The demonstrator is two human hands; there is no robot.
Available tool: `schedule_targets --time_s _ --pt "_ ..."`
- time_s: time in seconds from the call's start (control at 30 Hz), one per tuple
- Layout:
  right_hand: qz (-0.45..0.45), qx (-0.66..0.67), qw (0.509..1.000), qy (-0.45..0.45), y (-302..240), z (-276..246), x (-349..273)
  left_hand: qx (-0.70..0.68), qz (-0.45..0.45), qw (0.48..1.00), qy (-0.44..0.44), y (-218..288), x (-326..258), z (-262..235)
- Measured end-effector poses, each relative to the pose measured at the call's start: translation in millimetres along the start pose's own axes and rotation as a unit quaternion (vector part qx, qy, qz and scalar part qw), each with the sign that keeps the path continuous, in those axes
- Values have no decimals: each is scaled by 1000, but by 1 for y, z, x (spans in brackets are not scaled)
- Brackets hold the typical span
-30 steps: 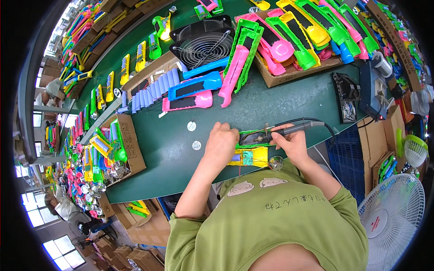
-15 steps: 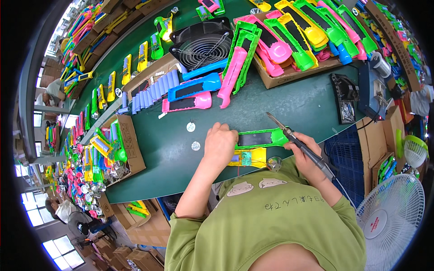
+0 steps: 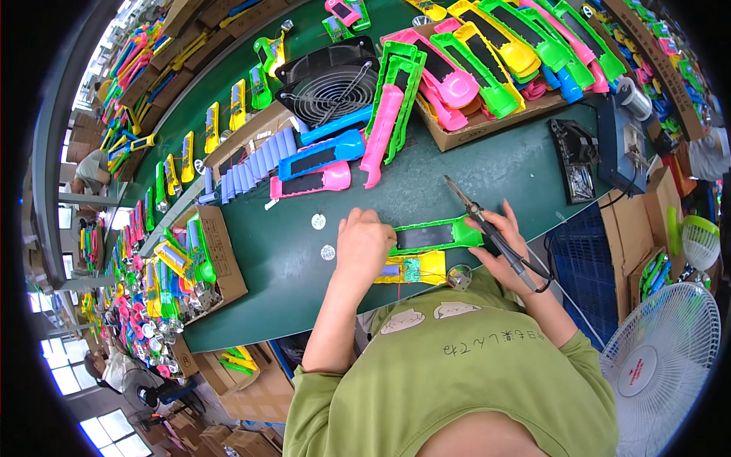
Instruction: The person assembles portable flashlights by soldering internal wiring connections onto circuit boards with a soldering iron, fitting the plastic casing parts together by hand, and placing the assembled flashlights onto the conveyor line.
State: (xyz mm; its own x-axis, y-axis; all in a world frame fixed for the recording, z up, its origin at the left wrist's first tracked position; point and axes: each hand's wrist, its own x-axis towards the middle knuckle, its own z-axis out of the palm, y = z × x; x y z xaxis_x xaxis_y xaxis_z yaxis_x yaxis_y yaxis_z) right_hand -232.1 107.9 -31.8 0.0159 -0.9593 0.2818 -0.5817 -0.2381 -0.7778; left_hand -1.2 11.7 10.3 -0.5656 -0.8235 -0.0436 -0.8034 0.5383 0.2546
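A green plastic flashlight housing (image 3: 448, 234) with a dark panel lies lengthwise over the near edge of the green table. My left hand (image 3: 364, 245) is closed round its left end, fingertips curled out of sight. At the other end, the fingers of my right hand (image 3: 509, 242) touch the housing while a soldering iron (image 3: 495, 236) rests in that same hand. The iron's tip points up and to the left, away from the housing. Just below lies a yellow housing (image 3: 432, 267) with a small green circuit board and thin wires, beside a shiny round reflector (image 3: 459, 277).
Beyond my hands lie pink (image 3: 327, 180) and blue housings (image 3: 324, 154), a row of lilac battery cells (image 3: 259, 161) and a black fan (image 3: 327, 87). A carton of housings (image 3: 476, 135) stands far right, near a blue soldering station (image 3: 620, 148). Another filled carton (image 3: 225, 255) stands left.
The fingers of my right hand have spread, and the soldering iron has tilted steeper. The housing stays between my hands. The whole view has shifted slightly.
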Motion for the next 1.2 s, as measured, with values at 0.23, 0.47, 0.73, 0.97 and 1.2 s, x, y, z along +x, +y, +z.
schedule_targets --time_s 0.23,0.47,0.73,0.97,1.2 --pt "13 13 1000 7 1 0 2 -95 121 985 83 40 -10 -10" --pt "16 82 996 20 3 6 5 -171 114 968 146 40 -18 30" --pt "-138 114 983 -36 8 21 23 -93 16 988 119 35 -5 32" --pt "-109 90 989 46 2 -21 26 -134 -15 988 80 28 0 31" --pt "211 392 895 37 10 -14 20 -89 -4 996 28 31 3 29"
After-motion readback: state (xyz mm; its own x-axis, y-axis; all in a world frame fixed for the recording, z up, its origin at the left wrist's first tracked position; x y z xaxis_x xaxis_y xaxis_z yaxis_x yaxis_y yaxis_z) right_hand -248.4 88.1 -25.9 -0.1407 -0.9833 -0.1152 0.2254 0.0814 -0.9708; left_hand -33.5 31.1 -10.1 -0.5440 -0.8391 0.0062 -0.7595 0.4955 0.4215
